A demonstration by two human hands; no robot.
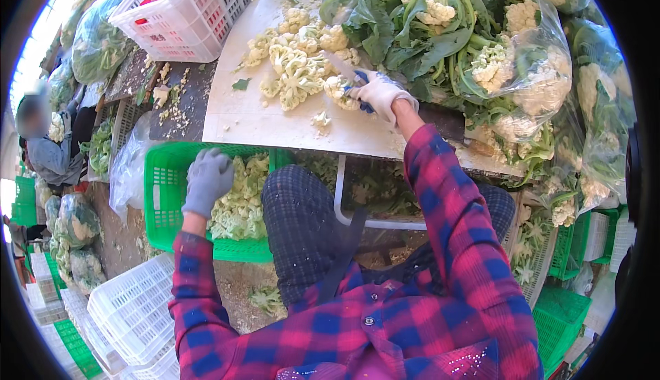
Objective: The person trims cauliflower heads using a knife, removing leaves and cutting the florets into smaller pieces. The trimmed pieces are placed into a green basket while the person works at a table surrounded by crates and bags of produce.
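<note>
My right hand (379, 94), in a white glove with blue patches, grips a knife (340, 65) whose blade points up and left over the cauliflower florets (296, 68). They lie in a loose heap on a white board (242, 117). A floret (337, 90) sits right beside the gloved fingers. Over the left part of a green plastic basket (160, 199) hangs my left hand (209, 179) in a grey glove. Its fingers are curled down, and the palm side is hidden. Cut florets (240, 199) fill the visible part of that basket.
Cauliflowers with leaves (438, 24) and plastic film crowd the board's right side. A cleaver (446, 122) with a wooden handle lies by my right forearm. A white crate (178, 19) stands at upper left. Stacked white crates (134, 308) are at lower left. Another person (56, 148) sits at far left.
</note>
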